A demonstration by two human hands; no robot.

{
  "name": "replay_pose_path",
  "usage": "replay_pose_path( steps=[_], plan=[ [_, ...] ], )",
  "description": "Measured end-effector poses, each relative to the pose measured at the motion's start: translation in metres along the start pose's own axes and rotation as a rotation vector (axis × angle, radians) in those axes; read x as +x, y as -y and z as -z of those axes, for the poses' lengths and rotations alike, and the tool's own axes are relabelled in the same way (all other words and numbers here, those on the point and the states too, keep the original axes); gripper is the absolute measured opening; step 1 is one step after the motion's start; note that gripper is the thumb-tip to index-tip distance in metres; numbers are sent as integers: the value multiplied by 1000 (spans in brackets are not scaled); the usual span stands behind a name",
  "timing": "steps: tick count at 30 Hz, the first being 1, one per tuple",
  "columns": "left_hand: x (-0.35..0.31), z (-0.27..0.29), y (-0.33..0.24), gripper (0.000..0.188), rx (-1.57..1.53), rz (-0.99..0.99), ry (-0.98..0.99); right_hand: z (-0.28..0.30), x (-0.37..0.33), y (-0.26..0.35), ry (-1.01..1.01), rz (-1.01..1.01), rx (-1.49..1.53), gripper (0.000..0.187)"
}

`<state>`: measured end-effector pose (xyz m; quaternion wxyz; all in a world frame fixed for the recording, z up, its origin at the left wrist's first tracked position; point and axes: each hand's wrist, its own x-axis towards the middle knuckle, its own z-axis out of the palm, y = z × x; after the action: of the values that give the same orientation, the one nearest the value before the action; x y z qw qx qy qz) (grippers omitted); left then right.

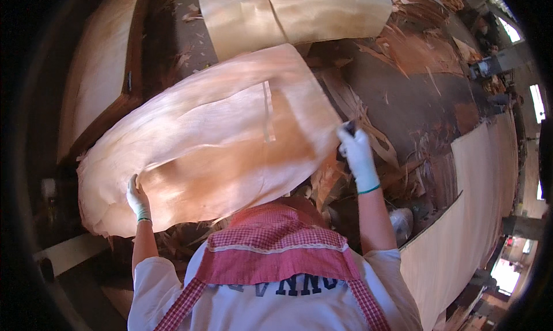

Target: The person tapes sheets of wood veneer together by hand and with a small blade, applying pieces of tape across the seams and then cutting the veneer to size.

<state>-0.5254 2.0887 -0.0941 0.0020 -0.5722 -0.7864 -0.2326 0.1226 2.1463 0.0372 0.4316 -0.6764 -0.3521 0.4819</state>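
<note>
A large, thin sheet of pale wood veneer [230,106] lies in front of me over a stack, its surface wavy and partly in shade. A narrow lighter strip [268,111] runs across its middle. My left hand [139,201], in a white glove with a green cuff, closes on the veneer near the left end, by a raised fold. At the right corner of the sheet, my right hand [359,159], gloved the same way, is closed around a small dark object [349,127]. Motion blur and the fingers hide what kind of object it is.
A tall veneer stack [98,72] stands at the far left, another pale stack [299,14] beyond the sheet. More veneer [455,216] curves along the right. Torn wood scraps [360,112] litter the dark floor [397,100]. A white bar [72,253] lies at lower left.
</note>
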Motion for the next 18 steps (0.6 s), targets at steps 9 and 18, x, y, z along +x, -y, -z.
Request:
replay_pose_path(
  steps=[9,18],
  plan=[
    [12,24,-1,43,-160,6,-132,71,68,38,-92,88,96,18],
    [-11,-22,-40,40,-56,-42,382,67,24,-28,-156,-54,-80,26]
  ],
)
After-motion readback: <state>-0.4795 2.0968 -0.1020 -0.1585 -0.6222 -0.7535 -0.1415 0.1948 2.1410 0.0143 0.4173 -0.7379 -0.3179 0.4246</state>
